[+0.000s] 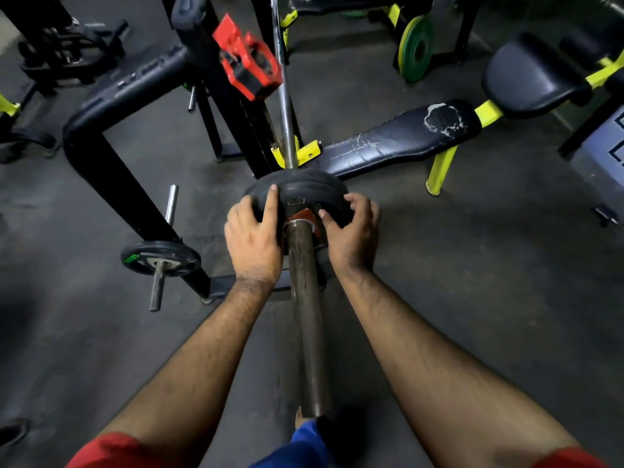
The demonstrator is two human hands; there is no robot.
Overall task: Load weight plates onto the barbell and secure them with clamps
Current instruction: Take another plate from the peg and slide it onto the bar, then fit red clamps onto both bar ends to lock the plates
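Dark gym floor (472, 298). Plate (297, 190) sat on the bar (305, 315) sleeve; your left hand (251, 238) and right hand (351, 231) gripped its rim, fingers curled. Red clamp (248, 59) rested apart on the rack.

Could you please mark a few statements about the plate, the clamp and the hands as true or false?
1. Both hands, left hand and right hand, are on the black plate. True.
2. The plate sits on the barbell sleeve. True.
3. The red clamp is locked on the sleeve against the plate. False: it sits up on the rack, away from the hands.
4. The bench pad is flawless. False: its cover is torn.
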